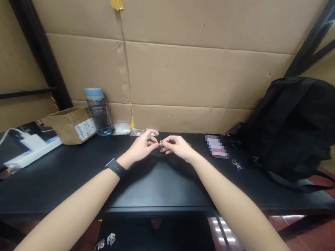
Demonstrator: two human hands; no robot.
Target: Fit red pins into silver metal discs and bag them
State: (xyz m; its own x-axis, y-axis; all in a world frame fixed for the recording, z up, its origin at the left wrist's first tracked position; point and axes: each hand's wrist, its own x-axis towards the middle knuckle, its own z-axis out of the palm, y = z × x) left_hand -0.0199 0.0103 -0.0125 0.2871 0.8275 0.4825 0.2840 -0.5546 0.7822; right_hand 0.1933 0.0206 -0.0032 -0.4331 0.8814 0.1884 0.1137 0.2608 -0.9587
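Above the middle of the black table [161, 188], my left hand [143, 145] and my right hand [177, 147] come close together, fingertips almost touching. Between them is a small, thin, shiny curved piece [161, 144], like a bit of wire or a ring; its exact kind is too small to tell. Thumb and index finger of my left hand pinch at its left side, with the other fingers partly raised. My right hand pinches it from the right, its fingers curled. Small red spots show at the fingertips. A dark watch band [116, 168] circles my left wrist.
Left lie a white power strip [34, 153], an open cardboard box [70, 127] and a blue-lidded bottle [99, 112]. Clear plastic packets [121, 128] lie behind my hands. Right are a blurred-out phone-like object [216, 146], a small keyring-like trinket [236, 164] and a black backpack [301, 127].
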